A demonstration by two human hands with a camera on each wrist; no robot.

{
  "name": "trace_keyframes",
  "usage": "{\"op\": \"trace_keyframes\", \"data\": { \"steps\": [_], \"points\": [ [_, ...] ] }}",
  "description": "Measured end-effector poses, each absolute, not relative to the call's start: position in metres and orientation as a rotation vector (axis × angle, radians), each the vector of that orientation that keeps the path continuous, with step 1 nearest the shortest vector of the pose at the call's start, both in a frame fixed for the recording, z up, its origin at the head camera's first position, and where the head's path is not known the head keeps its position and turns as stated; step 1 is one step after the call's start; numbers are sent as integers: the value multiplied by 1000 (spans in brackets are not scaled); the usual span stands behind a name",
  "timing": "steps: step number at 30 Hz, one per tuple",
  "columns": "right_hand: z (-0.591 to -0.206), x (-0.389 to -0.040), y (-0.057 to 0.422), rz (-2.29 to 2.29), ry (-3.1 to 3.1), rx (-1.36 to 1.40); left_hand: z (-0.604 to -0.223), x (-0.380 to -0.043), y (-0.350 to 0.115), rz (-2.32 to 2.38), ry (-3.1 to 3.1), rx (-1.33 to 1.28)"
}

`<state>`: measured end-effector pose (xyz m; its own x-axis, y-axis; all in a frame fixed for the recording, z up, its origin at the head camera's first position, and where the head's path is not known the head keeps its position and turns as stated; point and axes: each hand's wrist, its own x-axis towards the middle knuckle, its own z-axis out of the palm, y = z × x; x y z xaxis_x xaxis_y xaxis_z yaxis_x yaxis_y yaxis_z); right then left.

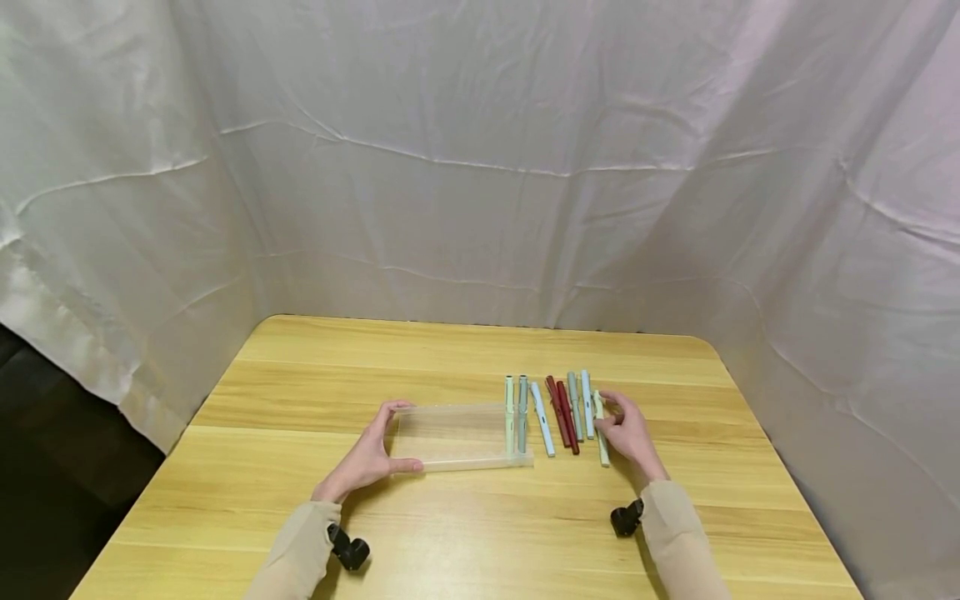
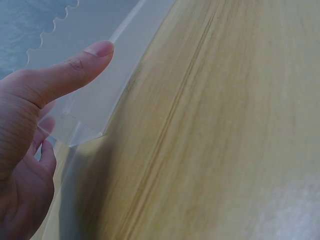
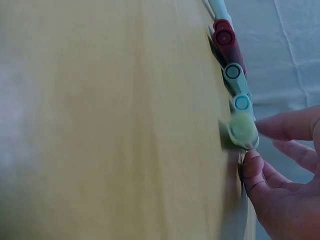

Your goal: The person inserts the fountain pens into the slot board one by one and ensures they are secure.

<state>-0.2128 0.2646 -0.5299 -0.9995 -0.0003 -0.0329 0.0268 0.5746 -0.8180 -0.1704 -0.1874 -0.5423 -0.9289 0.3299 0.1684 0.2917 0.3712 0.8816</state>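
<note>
In the head view my left hand (image 1: 369, 454) grips the left end of a clear plastic pen tray (image 1: 450, 464), its thumb along the near edge. The left wrist view shows the tray's notched strip (image 2: 52, 25) beside that thumb. A light green pen (image 1: 510, 417) and a grey-green pen (image 1: 522, 417) lie side by side at the tray's right end. Over on the right, my right hand (image 1: 628, 433) pinches another light green pen (image 1: 603, 446) between thumb and fingers; that pen's end (image 3: 242, 129) looks blurred in the right wrist view.
Between the tray and my right hand lie a light blue pen (image 1: 543, 421), two dark red pens (image 1: 562, 417), a grey-green pen (image 1: 576, 408) and another light blue pen (image 1: 587, 404). Pale curtains (image 1: 480, 208) surround the wooden table (image 1: 480, 533) at the back and sides.
</note>
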Motion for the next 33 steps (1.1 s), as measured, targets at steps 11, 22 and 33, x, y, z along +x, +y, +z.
{"op": "trace_keyframes", "data": {
  "steps": [11, 22, 33],
  "points": [
    [-527, -220, 265, -1326, 2805, 91, -543, -170, -187, 1640, 2561, 569],
    [-531, -220, 272, -1268, 2846, 80, -543, -170, -187, 1635, 2566, 558],
    [-526, -219, 269, -1218, 2890, 80, -543, -170, -186, 1632, 2559, 540]
  ]
}}
